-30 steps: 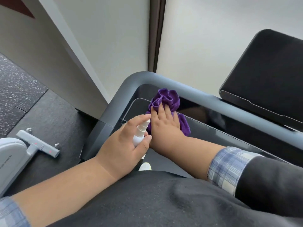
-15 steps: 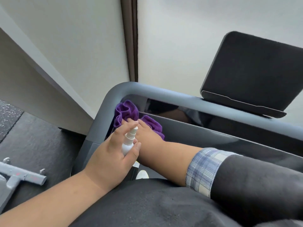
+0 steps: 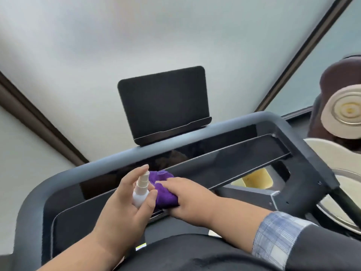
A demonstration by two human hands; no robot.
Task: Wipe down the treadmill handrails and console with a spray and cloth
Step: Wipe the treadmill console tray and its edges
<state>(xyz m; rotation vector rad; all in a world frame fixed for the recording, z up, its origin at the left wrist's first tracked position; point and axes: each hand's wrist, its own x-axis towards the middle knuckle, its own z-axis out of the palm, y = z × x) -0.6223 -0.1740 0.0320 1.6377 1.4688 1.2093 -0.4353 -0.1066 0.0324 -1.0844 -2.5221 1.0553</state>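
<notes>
A pale wall with dark trim strips stands behind the treadmill, and the glossy black console (image 3: 224, 153) stretches across the view inside its grey handrail (image 3: 121, 163), with a dark tablet stand (image 3: 164, 104) upright on the rail's far bar. The right hand (image 3: 187, 198) lies flat, fingers straight, pressing a bunched purple cloth (image 3: 163, 192) onto the console near its middle-left. The left hand (image 3: 125, 206) curls round a small white spray bottle (image 3: 141, 189) just beside the cloth, forefinger raised at the nozzle. To wipe well, the cloth probably wants steady flat pressure and long overlapping passes along the panel, following the raised ridge so that no streak shows on the gloss. Open room lies to the right, where the panel runs unobstructed to the rail's corner; the left hand crowds the cloth on its other side and may need to lift away. The rail's inner lip and the recessed opening at the right end could catch a fold.
</notes>
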